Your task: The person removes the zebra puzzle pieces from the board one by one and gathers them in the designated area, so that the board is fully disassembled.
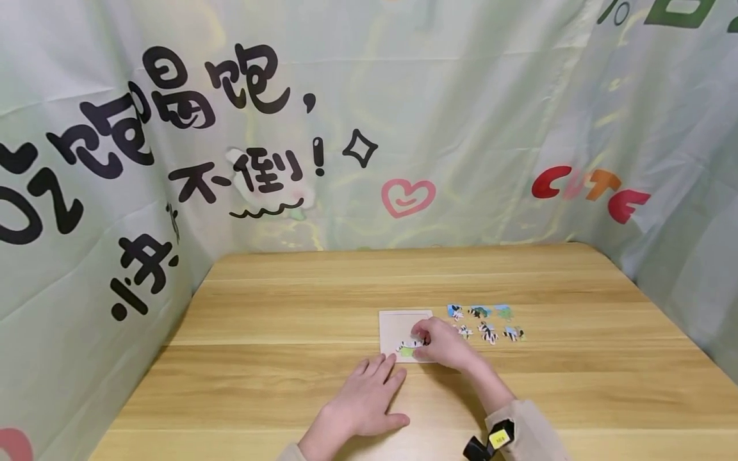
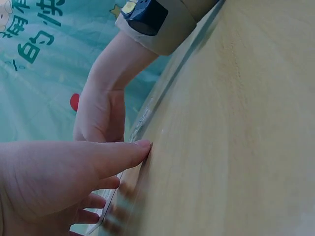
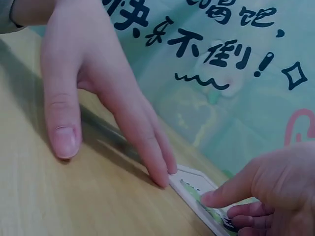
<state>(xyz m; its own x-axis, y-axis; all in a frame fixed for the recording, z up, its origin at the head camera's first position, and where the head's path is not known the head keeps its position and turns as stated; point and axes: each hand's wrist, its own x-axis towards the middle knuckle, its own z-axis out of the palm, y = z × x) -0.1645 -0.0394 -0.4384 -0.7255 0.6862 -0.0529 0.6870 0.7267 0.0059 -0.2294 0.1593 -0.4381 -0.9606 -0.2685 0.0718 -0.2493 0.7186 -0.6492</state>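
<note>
A square pale puzzle tray [image 1: 398,322] lies flat on the table. Green, white and black puzzle pieces [image 1: 408,351] sit along its lower part. My right hand [image 1: 446,346] is over the tray's right side, thumb and fingers curled at a puzzle piece [image 3: 227,223] with black markings, mostly hidden by the fingers. In the right wrist view the thumb rests on the green part. My left hand [image 1: 371,397] lies with spread, straight fingers, their tips touching the tray's near left edge; its palm faces the table and it holds nothing.
Several loose puzzle pieces [image 1: 487,333] with blue, green and black-and-white prints lie in two rows right of the tray. The wooden table [image 1: 277,384] reaches back to a printed curtain [image 1: 461,128]. A small black camera [image 1: 490,442] is on the right wrist.
</note>
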